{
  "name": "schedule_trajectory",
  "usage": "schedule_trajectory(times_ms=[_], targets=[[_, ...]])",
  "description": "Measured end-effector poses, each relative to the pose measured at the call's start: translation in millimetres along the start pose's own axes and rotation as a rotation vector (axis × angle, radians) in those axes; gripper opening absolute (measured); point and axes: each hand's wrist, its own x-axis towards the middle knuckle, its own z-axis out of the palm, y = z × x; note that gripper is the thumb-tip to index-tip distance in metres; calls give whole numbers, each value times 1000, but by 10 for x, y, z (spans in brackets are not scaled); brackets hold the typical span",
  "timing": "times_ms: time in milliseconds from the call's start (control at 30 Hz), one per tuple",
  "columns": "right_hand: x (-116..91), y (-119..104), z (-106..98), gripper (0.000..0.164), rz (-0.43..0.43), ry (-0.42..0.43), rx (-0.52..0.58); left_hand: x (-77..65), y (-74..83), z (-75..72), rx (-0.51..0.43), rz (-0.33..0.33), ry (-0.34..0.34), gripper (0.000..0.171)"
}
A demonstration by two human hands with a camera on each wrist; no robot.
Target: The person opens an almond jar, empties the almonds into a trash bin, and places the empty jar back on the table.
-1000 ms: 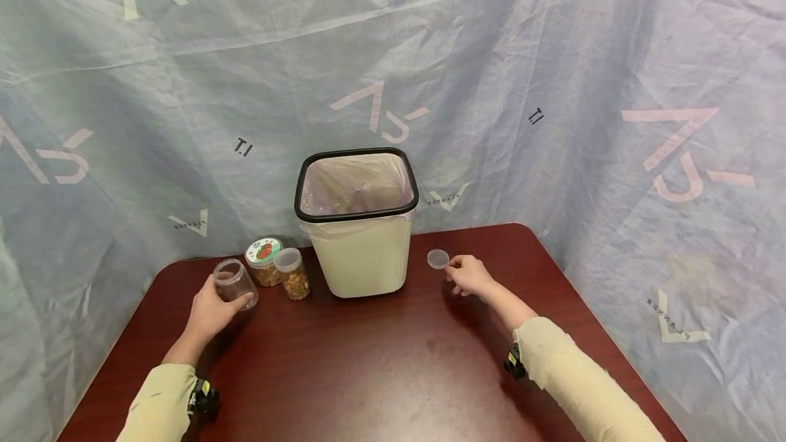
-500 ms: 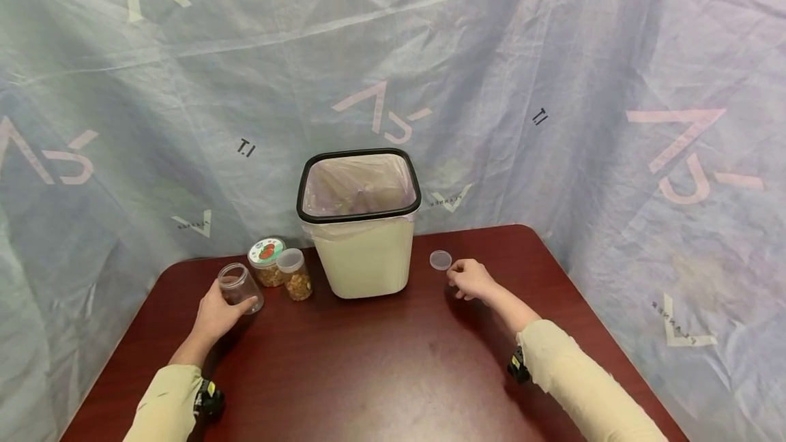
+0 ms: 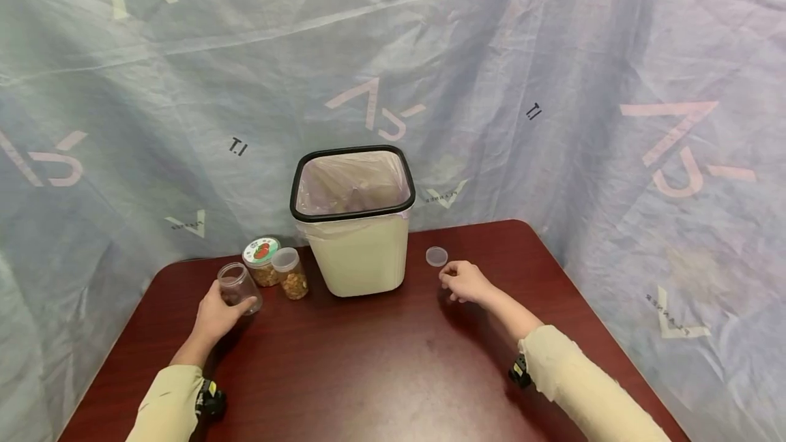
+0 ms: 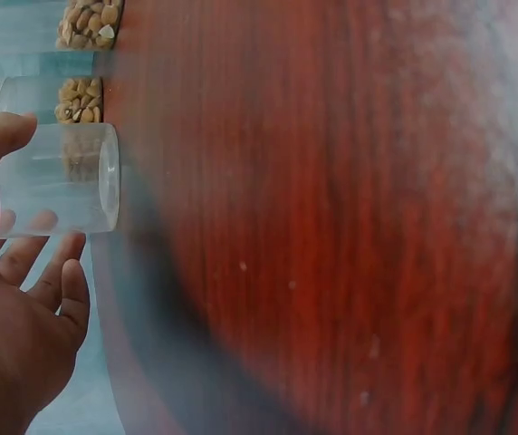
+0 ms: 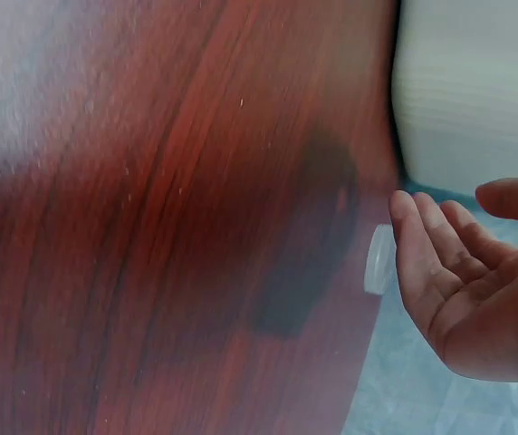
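My left hand [image 3: 216,314] holds a clear, open-topped plastic jar [image 3: 241,290] at the table's left, thumb on one side and fingers on the other. No contents show inside it. Just beyond stand two jars of nuts: a slim jar [image 3: 291,278] with a plain translucent lid, and a wider jar [image 3: 263,264] with a printed label on top. On the right, a clear round lid [image 3: 437,256] lies flat near the back edge. My right hand [image 3: 468,283] hovers just in front of that lid, fingers loosely bent and nothing in them, as the right wrist view also shows.
A cream trash bin [image 3: 359,258] with a black rim and plastic liner stands at the table's back middle, between the jars and the lid. Grey printed cloth [image 3: 479,87] hangs behind the dark red table [image 3: 368,367] and along its sides.
My left hand has brought the empty jar slightly right and nearer me. My right hand has drawn back a little from the lid, which stays in place. The head view has shifted slightly.
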Motion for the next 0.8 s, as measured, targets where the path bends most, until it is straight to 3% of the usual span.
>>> schedule_trajectory(times_ms=[200, 300, 467, 633, 800], targets=[[-81, -112, 83, 16, -47, 0, 34, -39, 60, -18, -13, -49, -21, 81], [-109, -143, 130, 16, -60, -14, 59, -106, 150, 13, -46, -91, 13, 91], [-175, -228, 197, 18, -86, -23, 88, -243, 318, 80, -198, -147, 192, 100], [-223, -310, 272, 17, -102, -32, 122, -359, 455, 65, -312, -155, 390, 84], [-251, -386, 391, 16, -108, -36, 176, -433, 579, 76, -359, -132, 539, 68]])
